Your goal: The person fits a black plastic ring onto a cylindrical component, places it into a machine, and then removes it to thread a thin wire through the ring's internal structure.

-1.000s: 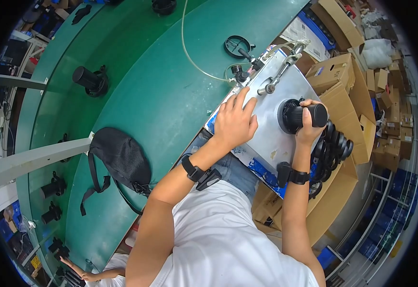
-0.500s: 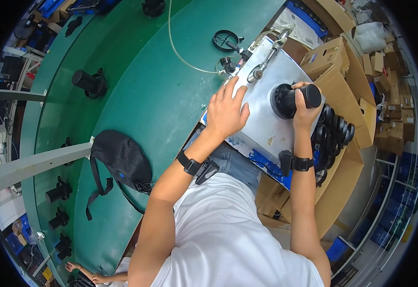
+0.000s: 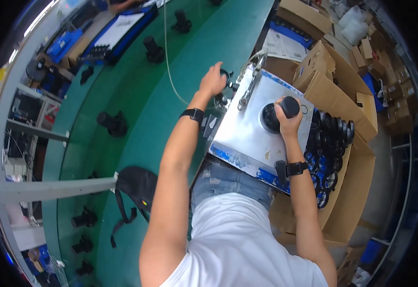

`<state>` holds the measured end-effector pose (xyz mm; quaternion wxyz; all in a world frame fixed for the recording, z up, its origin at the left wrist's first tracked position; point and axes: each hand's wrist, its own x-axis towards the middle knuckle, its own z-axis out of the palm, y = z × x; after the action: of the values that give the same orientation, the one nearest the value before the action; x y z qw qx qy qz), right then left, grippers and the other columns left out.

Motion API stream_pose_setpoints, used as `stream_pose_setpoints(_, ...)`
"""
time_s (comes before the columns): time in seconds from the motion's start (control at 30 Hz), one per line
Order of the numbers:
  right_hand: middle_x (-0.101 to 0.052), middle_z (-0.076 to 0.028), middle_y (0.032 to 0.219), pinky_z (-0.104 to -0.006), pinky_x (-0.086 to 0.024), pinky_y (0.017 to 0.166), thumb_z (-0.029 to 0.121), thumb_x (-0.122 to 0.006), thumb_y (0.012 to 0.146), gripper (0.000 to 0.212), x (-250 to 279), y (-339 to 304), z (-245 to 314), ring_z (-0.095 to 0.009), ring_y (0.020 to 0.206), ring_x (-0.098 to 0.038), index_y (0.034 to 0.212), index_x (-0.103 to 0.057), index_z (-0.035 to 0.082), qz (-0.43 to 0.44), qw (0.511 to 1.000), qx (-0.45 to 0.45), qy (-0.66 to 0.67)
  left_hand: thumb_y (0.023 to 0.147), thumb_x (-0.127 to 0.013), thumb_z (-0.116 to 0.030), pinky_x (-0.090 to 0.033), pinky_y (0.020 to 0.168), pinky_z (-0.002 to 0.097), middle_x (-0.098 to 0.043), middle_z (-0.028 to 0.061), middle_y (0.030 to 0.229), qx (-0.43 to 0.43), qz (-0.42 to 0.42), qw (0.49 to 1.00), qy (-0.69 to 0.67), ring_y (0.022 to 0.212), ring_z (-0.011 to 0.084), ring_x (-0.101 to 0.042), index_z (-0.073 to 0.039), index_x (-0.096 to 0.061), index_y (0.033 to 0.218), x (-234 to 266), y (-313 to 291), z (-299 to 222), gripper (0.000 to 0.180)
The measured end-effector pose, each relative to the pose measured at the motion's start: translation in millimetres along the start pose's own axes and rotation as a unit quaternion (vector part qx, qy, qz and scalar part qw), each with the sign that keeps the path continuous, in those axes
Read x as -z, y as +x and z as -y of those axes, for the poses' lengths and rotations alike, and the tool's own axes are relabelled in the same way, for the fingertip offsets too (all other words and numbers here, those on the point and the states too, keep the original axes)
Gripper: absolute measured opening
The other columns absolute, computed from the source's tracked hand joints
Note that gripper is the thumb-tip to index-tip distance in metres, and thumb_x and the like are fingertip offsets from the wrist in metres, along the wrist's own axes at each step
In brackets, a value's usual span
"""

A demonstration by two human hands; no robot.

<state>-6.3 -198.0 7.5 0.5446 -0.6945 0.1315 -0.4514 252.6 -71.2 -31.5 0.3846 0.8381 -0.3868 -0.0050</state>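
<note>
My right hand (image 3: 289, 122) is wrapped round a black cylindrical part (image 3: 270, 118) with a wide round base, which rests on a bare metal plate (image 3: 242, 131). Over the green work surface, my left hand (image 3: 212, 80) has its fingers curled at the rim of a black plastic ring (image 3: 225, 78), whose left side the hand covers. Between the two hands, a metal lever clamp (image 3: 248, 91) runs along the plate's left edge. A small black air fitting (image 3: 221, 100) sits just below the ring, beside the plate.
Several black cylindrical parts (image 3: 113, 123) stand along the green belt (image 3: 137, 86) at left. A black bag (image 3: 137, 186) lies near my left arm. Right of the plate, an open cardboard box (image 3: 348, 191) adjoins a heap of black rings (image 3: 328, 138). A thin hose (image 3: 167, 57) crosses the belt.
My left hand has moved from above the plate's left edge out to the black ring. My right hand keeps its hold on the black cylindrical part. The whole view has shifted.
</note>
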Motion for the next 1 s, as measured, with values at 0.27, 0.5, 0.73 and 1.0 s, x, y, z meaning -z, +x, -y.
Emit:
stream_pose_setpoints(0.27, -0.064, -0.003, 0.089, -0.0301, -0.05, 0.081, 0.013, -0.08, 0.071, 0.038, 3.1, -10.3, -13.6, -0.013, 0.083, -0.061, 0.101, -0.057, 0.006, -0.015, 0.999, -0.008, -0.036, 0.088, -0.041, -0.032, -0.046, 0.097, 0.0497, -0.061, 0.0187, 0.125, 0.076, 0.204, 0.958, 0.187, 0.115, 0.0412, -0.057, -0.007, -0.066, 0.114, -25.1, 8.9, 49.1, 0.043)
stream_pose_setpoints(0.5, -0.063, -0.005, 0.086, -0.0325, -0.048, 0.082, 0.019, -0.084, 0.07, 0.037, -5.7, -6.1, 13.1, -0.015, 0.084, -0.059, 0.095, -0.06, 0.006, -0.096, 0.988, 0.085, -0.081, 0.09, -0.05, -0.038, -0.044, 0.1, 0.0458, -0.057, 0.0273, 0.127, -0.054, 0.208, 0.973, 0.08, 0.116, 0.0415, -0.057, 0.003, -0.057, 0.124, -29.3, 9.2, 76.6, 0.054)
stream_pose_setpoints(0.73, -0.06, 0.0, 0.085, -0.0259, -0.047, 0.066, 0.02, -0.088, 0.068, 0.041, 17.4, 111.7, 299.4, -0.008, 0.075, -0.058, 0.094, -0.059, 0.007, 0.022, 0.934, 0.329, 0.14, 0.096, -0.057, -0.024, -0.048, 0.087, 0.0341, -0.063, 0.0133, 0.105, -0.01, -0.108, 0.962, -0.25, 0.096, 0.0216, -0.06, 0.005, -0.053, 0.12, 40.8, -11.1, 10.9, 0.037)
stream_pose_setpoints(1.0, -0.064, -0.003, 0.088, -0.0277, -0.048, 0.08, 0.018, -0.078, 0.078, 0.034, -48.1, -23.1, 160.5, -0.012, 0.084, -0.062, 0.102, -0.059, 0.003, 0.095, 0.949, -0.009, 0.301, 0.063, -0.039, 0.01, -0.034, 0.111, 0.0379, -0.039, 0.0161, 0.14, -0.104, 0.073, 0.877, -0.464, 0.129, 0.0267, -0.043, 0.003, -0.028, 0.145, 82.5, -186.3, -141.5, 0.083)
